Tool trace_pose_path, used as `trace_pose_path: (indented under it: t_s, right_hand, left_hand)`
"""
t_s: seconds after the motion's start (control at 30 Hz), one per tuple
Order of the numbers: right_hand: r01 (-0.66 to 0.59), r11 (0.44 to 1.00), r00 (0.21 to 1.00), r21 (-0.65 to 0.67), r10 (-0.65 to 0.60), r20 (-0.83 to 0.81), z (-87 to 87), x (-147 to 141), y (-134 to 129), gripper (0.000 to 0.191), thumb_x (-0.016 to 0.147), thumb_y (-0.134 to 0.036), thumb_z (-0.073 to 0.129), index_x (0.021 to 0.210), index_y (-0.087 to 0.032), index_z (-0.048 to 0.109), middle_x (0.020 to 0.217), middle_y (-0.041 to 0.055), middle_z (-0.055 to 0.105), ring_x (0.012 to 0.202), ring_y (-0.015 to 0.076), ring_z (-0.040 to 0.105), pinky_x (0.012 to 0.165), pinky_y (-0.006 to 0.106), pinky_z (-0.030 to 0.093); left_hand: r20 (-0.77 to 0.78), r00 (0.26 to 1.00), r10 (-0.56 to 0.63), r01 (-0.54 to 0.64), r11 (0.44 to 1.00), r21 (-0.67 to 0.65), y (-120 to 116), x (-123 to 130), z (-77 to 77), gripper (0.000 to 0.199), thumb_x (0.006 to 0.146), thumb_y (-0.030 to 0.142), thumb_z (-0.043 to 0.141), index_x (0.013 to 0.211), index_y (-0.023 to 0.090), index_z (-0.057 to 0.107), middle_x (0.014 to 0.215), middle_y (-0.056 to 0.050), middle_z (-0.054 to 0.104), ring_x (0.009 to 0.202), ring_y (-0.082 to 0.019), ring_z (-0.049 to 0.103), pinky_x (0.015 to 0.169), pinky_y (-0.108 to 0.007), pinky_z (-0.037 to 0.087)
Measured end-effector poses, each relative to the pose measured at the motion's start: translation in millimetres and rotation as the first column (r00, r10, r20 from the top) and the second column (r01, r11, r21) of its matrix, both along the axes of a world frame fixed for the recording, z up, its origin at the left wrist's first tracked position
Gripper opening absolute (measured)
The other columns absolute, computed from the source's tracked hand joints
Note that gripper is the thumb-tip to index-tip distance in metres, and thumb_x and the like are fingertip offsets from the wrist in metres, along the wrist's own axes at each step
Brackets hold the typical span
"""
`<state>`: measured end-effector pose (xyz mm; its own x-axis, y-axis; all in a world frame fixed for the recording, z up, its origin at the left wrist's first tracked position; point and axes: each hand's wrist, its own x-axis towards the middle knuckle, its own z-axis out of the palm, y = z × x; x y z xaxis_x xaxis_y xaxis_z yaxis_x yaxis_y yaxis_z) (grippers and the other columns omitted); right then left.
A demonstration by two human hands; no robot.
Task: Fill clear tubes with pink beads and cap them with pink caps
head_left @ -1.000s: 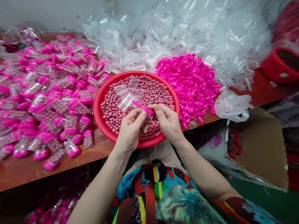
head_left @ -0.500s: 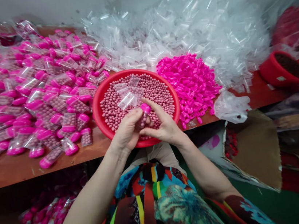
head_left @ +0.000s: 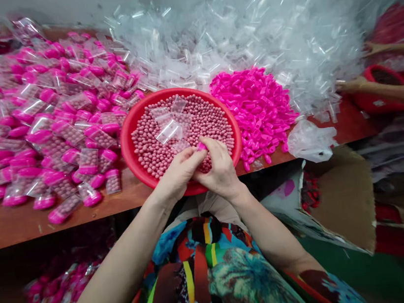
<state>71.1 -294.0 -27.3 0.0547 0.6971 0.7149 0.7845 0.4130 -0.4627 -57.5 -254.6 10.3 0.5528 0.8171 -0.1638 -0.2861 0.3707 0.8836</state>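
Note:
Both of my hands meet above the near part of a red basin point(head_left: 126, 149) filled with pink beads point(head_left: 149, 148). My left hand point(head_left: 179, 174) is closed around a small container, and my right hand point(head_left: 220, 171) closes on its top. Only the bright pink cap point(head_left: 202, 146) shows between the fingers; the clear body is hidden by them. Several clear plastic sleeves point(head_left: 170, 131) lie on the beads just beyond my fingers. Right of the basin is a heap of pink caps point(head_left: 256, 109).
Filled containers with pink caps point(head_left: 60, 125) are piled on the left. Clear empty sleeves point(head_left: 246, 31) form a large heap behind. A co-worker's hands point(head_left: 351, 86) reach in at right by a red bucket point(head_left: 378, 103). An open carton point(head_left: 342, 197) stands below the table edge.
My right hand's fingers have closed onto the pink cap, and both hands have drawn together over it. A co-worker's hands have come into view at the right.

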Motion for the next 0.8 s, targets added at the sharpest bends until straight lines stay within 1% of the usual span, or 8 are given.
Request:
trace_pose_path:
  t_s: [0.07, 0.23, 0.37, 0.47, 0.57, 0.63, 0.73, 0.8]
  right_hand:
    - [0.007, 1.000, 0.999, -0.011, -0.007, 0.049, 0.9, 0, 2, 0.060, 0.088, -0.031, 0.066, 0.144, -0.013, 0.051, 0.134, 0.0170, 0.068, 0.129, 0.0334, 0.063, 0.115, 0.053, 0.048]
    - [-0.037, 0.996, 0.999, -0.079, 0.036, -0.018, 6.8, 2, 6, 0.071, 0.083, -0.034, 0.073, 0.144, -0.009, 0.048, 0.140, 0.0207, 0.063, 0.131, 0.0341, 0.061, 0.115, 0.050, 0.048]
    - [-0.082, 0.989, 0.995, -0.124, 0.075, -0.062, 7.2, 3, 5, 0.073, 0.084, -0.030, 0.069, 0.149, -0.009, 0.042, 0.147, 0.0214, 0.058, 0.138, 0.0334, 0.056, 0.118, 0.051, 0.046]
    - [-0.072, 0.996, 0.997, -0.061, 0.071, -0.010, 5.4, 1, 4, 0.069, 0.086, -0.029, 0.067, 0.148, -0.010, 0.044, 0.142, 0.0213, 0.061, 0.134, 0.0336, 0.058, 0.115, 0.052, 0.048]
    - [-0.057, 0.998, 0.995, -0.014, 0.058, 0.075, 4.7, 1, 6, 0.062, 0.086, -0.032, 0.068, 0.143, -0.013, 0.049, 0.130, 0.0181, 0.067, 0.126, 0.0343, 0.062, 0.114, 0.055, 0.049]
    - [-0.096, 0.995, 0.985, -0.025, 0.098, 0.144, 6.9, 4, 9, 0.061, 0.086, -0.031, 0.067, 0.141, -0.014, 0.050, 0.127, 0.0171, 0.069, 0.124, 0.0340, 0.064, 0.117, 0.056, 0.045]
    - [-0.201, 0.975, 0.946, -0.095, 0.218, 0.241, 15.9, 15, 17, 0.067, 0.089, -0.030, 0.067, 0.148, -0.010, 0.043, 0.139, 0.0201, 0.063, 0.131, 0.0321, 0.060, 0.120, 0.055, 0.040]
    - [-0.234, 0.956, 0.930, -0.179, 0.274, 0.245, 24.7, 24, 25, 0.073, 0.092, -0.035, 0.069, 0.152, -0.008, 0.038, 0.150, 0.0224, 0.056, 0.137, 0.0320, 0.056, 0.118, 0.052, 0.042]
  left_hand:
    - [-0.018, 1.000, -0.024, 0.025, 0.999, 0.045, -1, 0, 0.7, 0.021, 0.085, 0.034, 0.078, 0.089, 0.015, 0.071, 0.086, -0.001, 0.068, 0.082, -0.014, 0.058, 0.078, -0.025, 0.046]
    - [-0.009, 0.995, 0.097, -0.097, 0.995, -0.029, 0, -1, 4.3, 0.025, 0.082, 0.037, 0.079, 0.077, 0.015, 0.070, 0.077, -0.001, 0.067, 0.075, -0.014, 0.055, 0.071, -0.026, 0.045]
    - [0.029, 0.999, 0.028, -0.026, 0.998, -0.064, 0, -2, 7.5, 0.026, 0.075, 0.037, 0.086, 0.081, 0.015, 0.071, 0.079, -0.001, 0.066, 0.073, -0.013, 0.054, 0.066, -0.023, 0.044]
    - [0.006, 0.999, 0.039, -0.039, 0.997, -0.061, 1, -3, 5.6, 0.025, 0.075, 0.036, 0.084, 0.084, 0.016, 0.072, 0.080, -0.001, 0.065, 0.075, -0.014, 0.054, 0.070, -0.024, 0.045]
    - [-0.021, 0.999, 0.047, -0.047, 0.999, -0.006, 1, -2, 0.7, 0.020, 0.080, 0.036, 0.078, 0.080, 0.017, 0.071, 0.082, -0.002, 0.066, 0.081, -0.016, 0.055, 0.079, -0.027, 0.047]
    - [-0.018, 0.999, 0.043, -0.042, 0.998, 0.040, -1, 1, -1.6, 0.020, 0.081, 0.035, 0.078, 0.079, 0.017, 0.070, 0.086, -0.003, 0.067, 0.086, -0.017, 0.057, 0.083, -0.027, 0.048]
    - [-0.005, 0.998, 0.062, -0.061, 0.996, 0.070, -2, 0, 2.5, 0.021, 0.082, 0.037, 0.079, 0.087, 0.018, 0.070, 0.085, -0.002, 0.066, 0.084, -0.016, 0.058, 0.081, -0.028, 0.048]
    - [-0.062, 0.981, 0.185, -0.174, 0.974, 0.148, 6, -13, 13.0, 0.020, 0.086, 0.036, 0.076, 0.088, 0.019, 0.067, 0.075, 0.001, 0.060, 0.070, -0.013, 0.052, 0.071, -0.027, 0.046]
